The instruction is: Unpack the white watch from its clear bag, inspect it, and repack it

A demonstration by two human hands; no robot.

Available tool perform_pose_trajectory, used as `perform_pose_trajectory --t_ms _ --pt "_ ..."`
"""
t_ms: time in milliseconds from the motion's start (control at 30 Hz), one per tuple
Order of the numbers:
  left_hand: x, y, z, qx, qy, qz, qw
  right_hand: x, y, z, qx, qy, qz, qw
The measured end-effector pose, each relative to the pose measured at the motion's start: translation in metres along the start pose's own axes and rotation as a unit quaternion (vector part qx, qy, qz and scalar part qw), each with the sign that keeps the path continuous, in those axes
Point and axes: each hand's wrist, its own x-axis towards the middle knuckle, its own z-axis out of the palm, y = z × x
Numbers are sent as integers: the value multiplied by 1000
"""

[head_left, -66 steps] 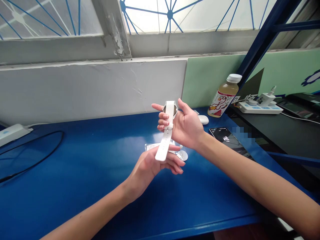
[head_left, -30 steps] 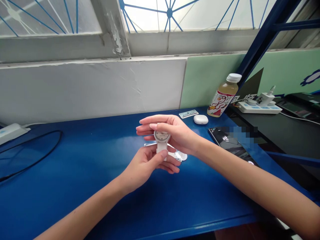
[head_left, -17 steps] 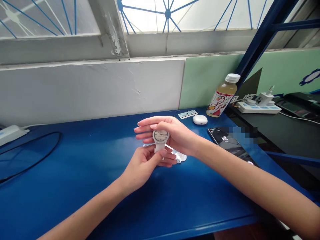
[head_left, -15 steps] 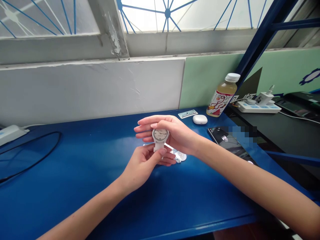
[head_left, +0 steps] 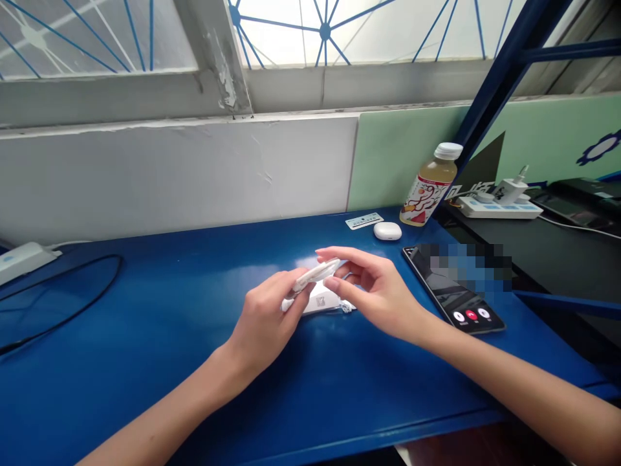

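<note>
**Watch lowered and tipped flat between both hands**

Nearest, the left hand (head_left: 264, 317) curls its fingers round the left end of the white watch (head_left: 317, 272). The right hand (head_left: 378, 291) pinches the right end between thumb and forefinger, so both grips are closed on it. Half a second ago the watch stood upright with its dial to the camera and the right hand arched over it. Now it lies almost flat, seen edge-on, lower and just above the blue table (head_left: 145, 362).

Directly under the watch lies a clear packet (head_left: 323, 303) with a white insert. Right of the watch the phone (head_left: 456, 294) lies flat, and its screen shows round call buttons where it was dark before. Beyond the watch to the right sit a white earbud case (head_left: 387, 231) and a small card (head_left: 363, 221), with a juice bottle (head_left: 429, 188) farther still. Far left of the watch a black cable (head_left: 72, 309) loops on the table.
</note>
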Motion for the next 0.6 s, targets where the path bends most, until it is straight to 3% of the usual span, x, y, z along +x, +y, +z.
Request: perform_pose_trajectory --t_ms 100,267,367,500,600 --pt "-5 -1 8 53 -17 46 997 -8 6 -1 12 4 -9 1000" --pt "-7 1 13 93 2 114 989 -11 5 -4 -52 26 -69 996" --pt "-4 0 13 76 -12 94 993 -10 6 -11 -84 16 -83 993" --pt "-1 -8 9 58 -111 25 992 -4 8 -23 -132 32 -84 987" --pt "-2 -17 7 56 -187 10 981 -1 9 -30 -199 54 -85 975"
